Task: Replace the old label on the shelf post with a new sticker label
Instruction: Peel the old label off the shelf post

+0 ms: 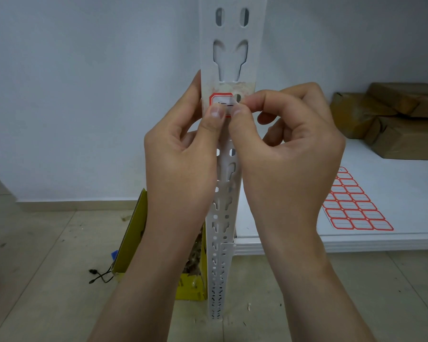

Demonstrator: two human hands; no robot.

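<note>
White post [232, 58]; red-bordered white label [221, 101]; red-edged sticker sheet [353, 206]; yellow box [131, 238]; brown parcels [393, 119].

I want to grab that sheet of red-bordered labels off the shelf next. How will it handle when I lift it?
The label sheet lies flat and looks paper-thin, so it will probably flop and bend if lifted by one corner. It seems very light, so a push would likely slide it across the smooth white shelf. Its edge sits flush, so pinching it up may take a fingernail.
</note>
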